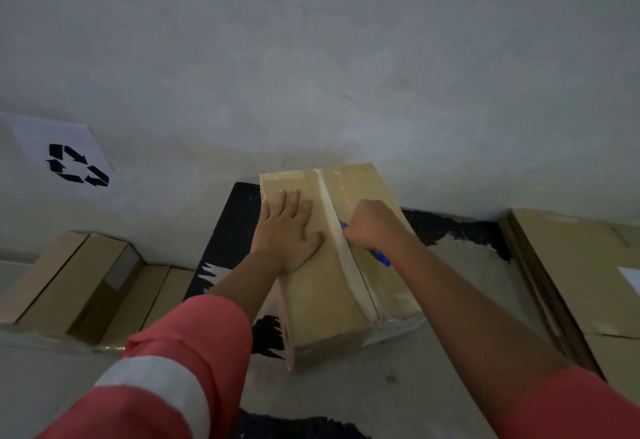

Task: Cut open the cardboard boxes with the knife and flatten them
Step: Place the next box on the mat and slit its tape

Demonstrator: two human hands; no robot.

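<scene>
Grey floor [381, 379] bears the cardboard box [322, 286] at centre. The left hand [287, 227] presses flat, fingers spread (steadying it, probably), and the right hand [372, 224] fists the blue knife [380, 258] at the taped seam [341, 248].

It looks like a warehouse or waste-sorting corner. A bare grey wall [311, 58] carries a paper sign [69, 158] with a black recycling symbol. Plain boxes [69, 276] line its foot, flat cardboard [588, 265] is stacked at right, and an orange sleeve [180, 362] has a reflective band.
</scene>
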